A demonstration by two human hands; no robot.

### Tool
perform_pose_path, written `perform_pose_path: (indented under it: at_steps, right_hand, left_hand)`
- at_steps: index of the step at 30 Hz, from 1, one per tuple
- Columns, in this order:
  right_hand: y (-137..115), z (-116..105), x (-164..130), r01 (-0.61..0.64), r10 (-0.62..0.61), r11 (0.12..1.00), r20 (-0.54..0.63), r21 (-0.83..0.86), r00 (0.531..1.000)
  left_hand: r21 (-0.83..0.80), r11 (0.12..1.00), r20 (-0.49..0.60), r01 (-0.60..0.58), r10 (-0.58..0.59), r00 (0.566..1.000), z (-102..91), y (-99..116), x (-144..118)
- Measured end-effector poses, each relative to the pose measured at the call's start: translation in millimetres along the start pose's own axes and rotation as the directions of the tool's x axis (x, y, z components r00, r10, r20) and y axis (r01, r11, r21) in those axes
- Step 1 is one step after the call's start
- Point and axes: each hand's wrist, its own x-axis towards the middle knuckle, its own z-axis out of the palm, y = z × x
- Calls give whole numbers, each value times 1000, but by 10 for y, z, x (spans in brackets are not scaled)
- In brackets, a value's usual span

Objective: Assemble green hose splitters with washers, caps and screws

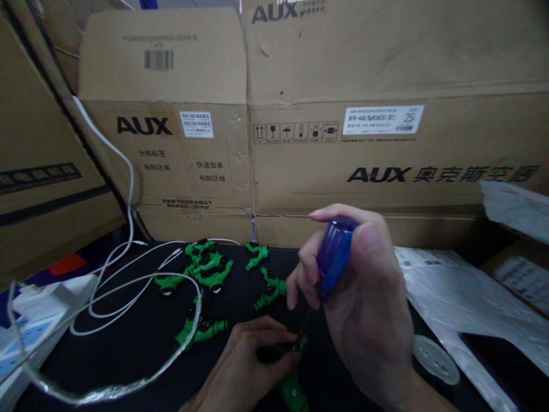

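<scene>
My right hand [364,297] is closed around the blue handle of a screwdriver [337,252]. Its thin shaft slants down to the fingertips of my left hand [253,360]. Those fingers are pinched on a green Y-shaped hose connector [294,386] at the bottom of the view, partly hidden by both hands. Whether a screw sits at the screwdriver's tip, I cannot make out. Just beyond my hands lies another green hose connector [271,289]. One more connector [199,329] rests to the left of my left hand, behind a loop of cable.
Several green connectors [210,266] are heaped at the back of the black table [141,355]. White cables [128,274] loop across the left, beside a power strip [51,326]. On the right are a round white disc [435,359] and a dark phone-like slab [506,369]. Cardboard boxes [300,160] wall the back.
</scene>
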Motion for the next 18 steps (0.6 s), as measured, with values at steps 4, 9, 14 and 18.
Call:
perform_pose_path:
  at_steps: [4,9,14,18]
  right_hand:
    - [55,19,37,36,-35,999,50,-9,998]
    - [73,5,53,35,-36,999,15,41,999]
    - [52,-26,68,-11,2,997,118,80,993]
    - [40,-52,95,-42,24,993,149,113,989]
  left_hand:
    - [39,999,20,-26,25,999,17,-40,-21]
    - [57,998,18,-5,4,1000,47,-71,-53]
    - [49,998,4,32,-32,999,43,-59,-57]
    - [31,998,18,52,-52,998,23,-37,-38]
